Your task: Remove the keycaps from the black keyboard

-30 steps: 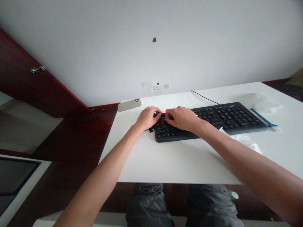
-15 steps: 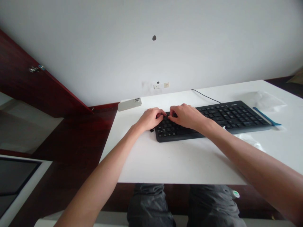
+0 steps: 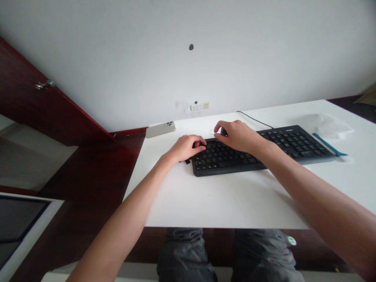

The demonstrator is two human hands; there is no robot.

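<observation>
A black keyboard (image 3: 235, 156) lies slightly slanted on the white table (image 3: 205, 203). My left hand (image 3: 188, 147) rests on its upper left corner, fingers curled over the edge and thumb on the keys. Above the keyboard's back edge, my right hand (image 3: 236, 135) is raised with thumb and fingers bent together. Between them is a small dark tool (image 3: 224, 132), partly hidden, with what looks like a thin wire loop (image 3: 215, 132) sticking out to the left. Small black pieces (image 3: 188, 161) lie beside the keyboard's left end, partly under my left hand.
A phone (image 3: 160, 129) lies at the table's back left corner. Right of the keyboard are a blue strip-like tool (image 3: 330, 145) and a clear plastic bag (image 3: 330, 125). The keyboard's cable (image 3: 255, 119) runs toward the back edge. Wall sockets (image 3: 200, 106) sit behind the table.
My right hand has lifted off the left-hand keys and moved back and slightly right, bringing the small tool into view. My left hand stays at the keyboard's corner.
</observation>
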